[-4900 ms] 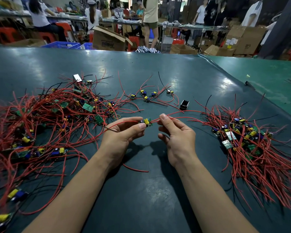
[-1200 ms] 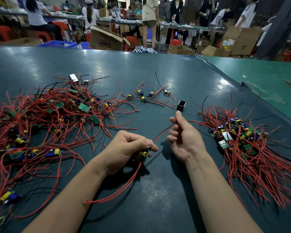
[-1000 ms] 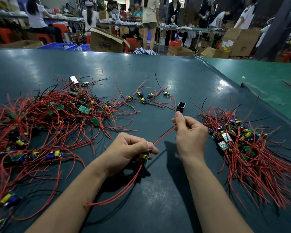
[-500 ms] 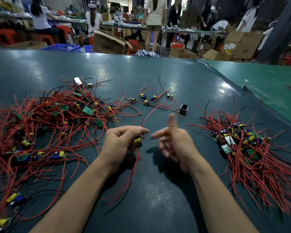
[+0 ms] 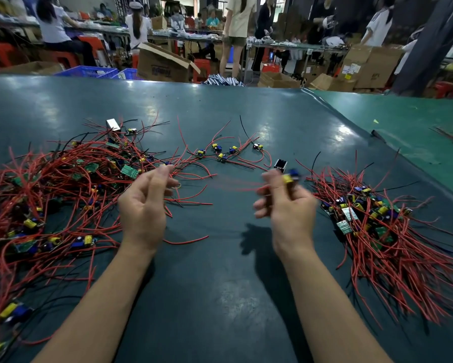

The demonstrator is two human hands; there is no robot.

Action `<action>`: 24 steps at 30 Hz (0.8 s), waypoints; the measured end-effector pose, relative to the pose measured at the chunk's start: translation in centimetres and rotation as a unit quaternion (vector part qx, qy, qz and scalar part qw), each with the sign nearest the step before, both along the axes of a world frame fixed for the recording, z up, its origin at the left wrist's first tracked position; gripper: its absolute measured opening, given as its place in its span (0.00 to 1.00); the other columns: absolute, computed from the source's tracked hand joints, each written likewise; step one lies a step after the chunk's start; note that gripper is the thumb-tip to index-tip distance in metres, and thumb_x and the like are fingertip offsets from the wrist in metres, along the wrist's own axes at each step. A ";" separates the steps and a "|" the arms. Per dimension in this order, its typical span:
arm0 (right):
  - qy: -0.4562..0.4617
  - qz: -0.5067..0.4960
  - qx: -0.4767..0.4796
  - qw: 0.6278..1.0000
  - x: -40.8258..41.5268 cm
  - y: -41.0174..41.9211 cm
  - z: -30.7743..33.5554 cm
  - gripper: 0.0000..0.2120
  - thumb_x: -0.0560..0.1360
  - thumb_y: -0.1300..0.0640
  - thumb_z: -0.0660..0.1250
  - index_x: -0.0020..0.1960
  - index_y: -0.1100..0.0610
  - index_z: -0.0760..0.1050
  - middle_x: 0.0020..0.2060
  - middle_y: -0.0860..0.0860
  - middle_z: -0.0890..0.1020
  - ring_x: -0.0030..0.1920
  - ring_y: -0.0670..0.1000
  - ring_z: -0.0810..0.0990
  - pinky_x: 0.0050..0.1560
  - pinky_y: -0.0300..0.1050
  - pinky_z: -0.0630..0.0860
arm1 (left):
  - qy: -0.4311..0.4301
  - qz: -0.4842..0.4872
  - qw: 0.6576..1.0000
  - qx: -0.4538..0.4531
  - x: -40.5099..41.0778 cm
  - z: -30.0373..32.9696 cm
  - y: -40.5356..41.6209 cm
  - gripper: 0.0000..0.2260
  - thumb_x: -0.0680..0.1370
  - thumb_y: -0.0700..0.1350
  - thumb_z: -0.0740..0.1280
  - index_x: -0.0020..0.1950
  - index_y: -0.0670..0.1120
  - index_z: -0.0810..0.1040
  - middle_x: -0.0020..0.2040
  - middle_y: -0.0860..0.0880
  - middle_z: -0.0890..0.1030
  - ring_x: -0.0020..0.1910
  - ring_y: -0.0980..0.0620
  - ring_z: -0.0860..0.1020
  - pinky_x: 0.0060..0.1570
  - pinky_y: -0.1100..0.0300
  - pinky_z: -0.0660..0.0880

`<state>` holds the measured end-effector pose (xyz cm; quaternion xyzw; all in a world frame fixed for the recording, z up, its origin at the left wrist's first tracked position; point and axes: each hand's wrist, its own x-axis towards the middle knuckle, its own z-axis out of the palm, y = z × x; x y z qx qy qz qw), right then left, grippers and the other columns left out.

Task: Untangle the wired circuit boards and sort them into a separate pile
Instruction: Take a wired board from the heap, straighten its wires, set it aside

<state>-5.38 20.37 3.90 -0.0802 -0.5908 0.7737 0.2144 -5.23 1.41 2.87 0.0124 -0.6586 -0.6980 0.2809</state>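
While the tangled heap of red-wired circuit boards sprawls over the left part of the dark green table, the left hand hangs above that heap's right edge. Its fingers are loosely curled with the palm turned inward, thumb and forefinger tips close together near the top. Motion blur hides whether a wire end is pinched there, so I cannot tell what it holds, if anything.

Between the two hands a faint red wire stretches roughly level, blurred, running toward the right hand. Below it a short loose red wire lies flat on the table, apart from both piles. Farther back, near the middle of the table, a small cluster of boards with yellow and blue parts rests on its own, and a little black box stands just behind the right hand's fingertips.

The right hand is raised off the table with its fingers curled, gripping a single circuit board. That board, showing a yellow part and a blue part, sticks up above the fingertips at the top of the grip, with its red wire trailing left.

Just right of that hand lies the sorted pile, its boards bunched at the near-left end and their red wires fanning toward the right edge.
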 end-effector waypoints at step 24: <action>-0.122 0.016 -0.091 0.988 -1.2 3.9 -1.8 0.04 0.78 0.61 0.67 0.45 0.60 0.79 0.44 0.54 0.80 0.40 0.50 0.81 0.30 0.40 0.78 | -0.088 0.248 0.865 -0.427 0.0 -1.7 -1.7 0.08 0.75 0.45 0.69 0.52 0.44 0.83 0.51 0.42 0.80 0.54 0.38 0.73 0.54 0.46 0.69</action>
